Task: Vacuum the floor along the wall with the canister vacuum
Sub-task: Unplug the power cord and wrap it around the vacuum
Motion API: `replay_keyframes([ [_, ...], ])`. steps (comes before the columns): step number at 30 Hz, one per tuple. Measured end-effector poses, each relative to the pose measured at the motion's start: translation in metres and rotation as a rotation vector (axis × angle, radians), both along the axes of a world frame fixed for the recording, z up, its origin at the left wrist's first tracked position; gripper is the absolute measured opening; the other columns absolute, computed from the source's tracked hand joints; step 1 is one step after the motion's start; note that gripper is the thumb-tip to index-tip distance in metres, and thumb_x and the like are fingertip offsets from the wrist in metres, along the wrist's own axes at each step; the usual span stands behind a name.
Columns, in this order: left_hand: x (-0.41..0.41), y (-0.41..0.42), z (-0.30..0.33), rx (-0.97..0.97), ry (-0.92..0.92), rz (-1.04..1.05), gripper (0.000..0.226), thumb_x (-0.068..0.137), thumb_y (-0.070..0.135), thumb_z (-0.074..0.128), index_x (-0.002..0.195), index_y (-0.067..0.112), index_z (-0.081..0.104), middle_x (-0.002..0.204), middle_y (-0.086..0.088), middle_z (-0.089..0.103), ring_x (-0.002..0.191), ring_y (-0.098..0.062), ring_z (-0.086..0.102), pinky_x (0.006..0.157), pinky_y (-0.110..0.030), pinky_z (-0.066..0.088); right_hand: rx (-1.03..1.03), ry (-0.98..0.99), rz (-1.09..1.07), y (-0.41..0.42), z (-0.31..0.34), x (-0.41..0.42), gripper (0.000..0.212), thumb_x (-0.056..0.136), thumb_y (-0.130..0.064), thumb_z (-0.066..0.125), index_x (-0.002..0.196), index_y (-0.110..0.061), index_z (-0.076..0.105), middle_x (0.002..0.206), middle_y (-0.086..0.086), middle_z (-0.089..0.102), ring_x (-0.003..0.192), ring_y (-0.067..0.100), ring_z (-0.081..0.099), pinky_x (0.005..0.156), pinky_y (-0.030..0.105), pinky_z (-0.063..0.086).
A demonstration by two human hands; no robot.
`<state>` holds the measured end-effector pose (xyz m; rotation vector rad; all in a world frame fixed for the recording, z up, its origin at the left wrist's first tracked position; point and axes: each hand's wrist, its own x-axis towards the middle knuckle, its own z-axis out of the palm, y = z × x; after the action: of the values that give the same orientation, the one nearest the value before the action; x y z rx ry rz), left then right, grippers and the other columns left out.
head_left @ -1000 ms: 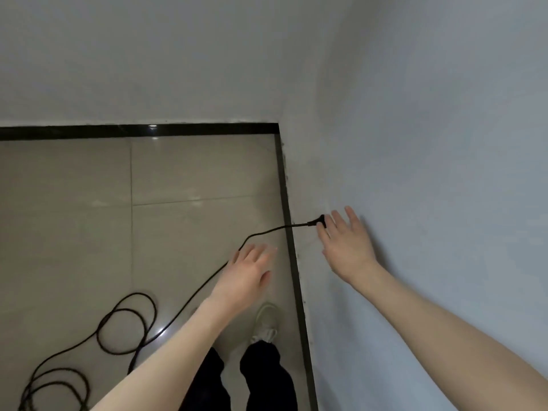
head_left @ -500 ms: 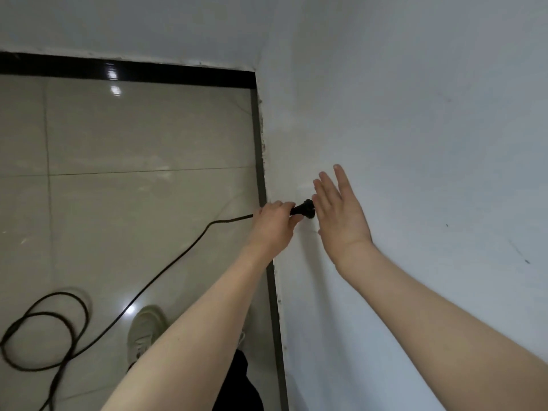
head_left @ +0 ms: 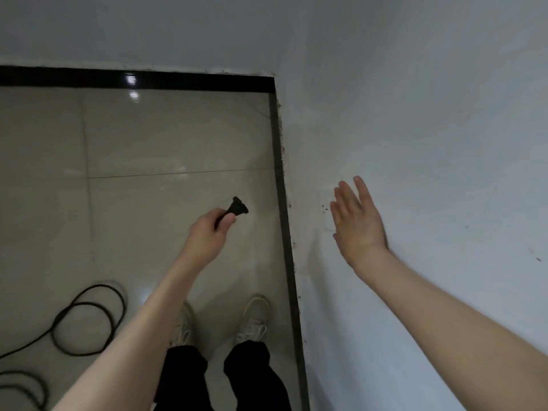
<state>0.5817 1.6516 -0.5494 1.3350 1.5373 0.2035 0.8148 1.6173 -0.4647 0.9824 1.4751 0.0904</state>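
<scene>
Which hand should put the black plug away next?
Left, I think. The left hand already pinches the black plug, out over the floor tiles. The right hand is open and empty, up by the wall.

Soft, even, rather dim light falls from above, leaving two bright glare spots on the glossy floor (head_left: 133,143) near the far baseboard (head_left: 178,81). Wide-angle bending curves the edges; the cord (head_left: 86,318) looks slightly blurred.
</scene>
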Motion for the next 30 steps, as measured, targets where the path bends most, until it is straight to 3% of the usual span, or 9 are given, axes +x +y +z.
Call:
replay_keyframes([
  [4, -0.031, 0.005, 0.055, -0.117, -0.381, 0.344, 0.016, 0.101, 0.016, 0.041, 0.090, 0.012, 0.052, 0.063, 0.003, 0.039, 0.055, -0.010, 0.036, 0.053, -0.024, 0.029, -0.029, 0.470, -0.435, -0.007, 0.002, -0.053, 0.068, 0.104, -0.048, 0.026, 0.156, -0.016, -0.004, 0.164, 0.011, 0.000, 0.151, 0.027, -0.001, 0.118, 0.053, -0.008],
  [10, -0.094, -0.002, 0.145, -0.257, -0.907, 0.704, 0.017, 0.103, 0.014, 0.034, 0.094, 0.010, 0.048, 0.056, 0.006, 0.038, 0.053, -0.009, 0.035, 0.053, -0.020, 0.034, -0.112, 1.189, -1.062, -0.010, 0.005, -0.183, 0.089, 0.091, -0.043, 0.064, 0.157, -0.022, 0.008, 0.163, 0.004, 0.016, 0.149, 0.021, 0.018, 0.120, 0.040, 0.017],
  [12, -0.128, -0.011, 0.167, -0.212, -0.994, 0.765, 0.016, 0.102, 0.017, 0.035, 0.095, 0.011, 0.048, 0.059, 0.005, 0.041, 0.054, -0.010, 0.039, 0.054, -0.021, 0.039, -0.160, 1.306, -1.197, -0.016, 0.004, -0.232, 0.069, 0.092, -0.032, 0.066, 0.150, -0.015, 0.034, 0.157, 0.009, 0.031, 0.145, 0.022, 0.027, 0.117, 0.035, 0.022],
  [15, -0.186, -0.023, 0.190, -0.078, -0.997, 0.898, 0.015, 0.102, 0.020, 0.037, 0.097, 0.012, 0.048, 0.063, 0.004, 0.047, 0.057, -0.010, 0.046, 0.060, -0.024, 0.046, -0.104, 1.335, -1.321, -0.036, 0.004, -0.292, 0.017, 0.097, -0.019, 0.056, 0.106, -0.008, 0.065, 0.123, 0.019, 0.062, 0.119, 0.031, 0.055, 0.098, 0.032, 0.038],
  [20, -0.286, -0.067, 0.204, 0.074, -0.860, 1.311, 0.018, 0.102, 0.020, 0.040, 0.090, 0.011, 0.049, 0.066, 0.000, 0.058, 0.061, -0.012, 0.060, 0.068, -0.031, 0.058, 0.010, 1.286, -1.298, -0.058, 0.016, -0.318, 0.028, 0.098, -0.027, 0.056, 0.086, -0.003, 0.065, 0.092, 0.017, 0.071, 0.088, 0.029, 0.060, 0.072, 0.034, 0.038],
  [24, -0.333, -0.138, 0.192, 0.019, -0.723, 1.632, 0.021, 0.101, 0.020, 0.044, 0.083, 0.009, 0.049, 0.083, -0.009, 0.064, 0.077, -0.020, 0.065, 0.076, -0.036, 0.058, 0.128, 1.406, -1.127, -0.042, 0.045, -0.331, 0.046, 0.091, -0.028, 0.068, 0.057, -0.020, 0.037, 0.056, 0.000, 0.041, 0.067, 0.023, 0.040, 0.061, 0.034, 0.023],
  [26, -0.345, -0.175, 0.182, -0.015, -0.748, 1.773, 0.023, 0.101, 0.021, 0.045, 0.081, 0.010, 0.048, 0.085, -0.011, 0.066, 0.083, -0.022, 0.063, 0.078, -0.039, 0.056, 0.094, 1.385, -0.854, -0.034, 0.057, -0.348, 0.033, 0.094, -0.026, 0.063, 0.063, -0.018, 0.053, 0.066, 0.004, 0.051, 0.074, 0.029, 0.048, 0.065, 0.037, 0.029],
  [28, -0.355, -0.206, 0.171, -0.054, -0.804, 1.901, 0.024, 0.099, 0.023, 0.048, 0.079, 0.010, 0.050, 0.076, -0.010, 0.069, 0.084, -0.024, 0.063, 0.085, -0.041, 0.050, 0.087, 1.354, -0.595, -0.027, 0.060, -0.369, 0.016, 0.095, -0.013, 0.056, 0.093, -0.003, 0.068, 0.095, 0.019, 0.061, 0.097, 0.035, 0.054, 0.082, 0.038, 0.035],
  [30, -0.365, -0.233, 0.161, -0.108, -0.847, 2.021, 0.023, 0.098, 0.024, 0.050, 0.081, 0.008, 0.051, 0.070, -0.009, 0.070, 0.085, -0.023, 0.063, 0.089, -0.040, 0.048, 0.116, 1.358, -0.490, -0.023, 0.061, -0.395, 0.024, 0.094, -0.006, 0.051, 0.110, 0.002, 0.067, 0.109, 0.023, 0.058, 0.110, 0.037, 0.050, 0.090, 0.037, 0.033],
])
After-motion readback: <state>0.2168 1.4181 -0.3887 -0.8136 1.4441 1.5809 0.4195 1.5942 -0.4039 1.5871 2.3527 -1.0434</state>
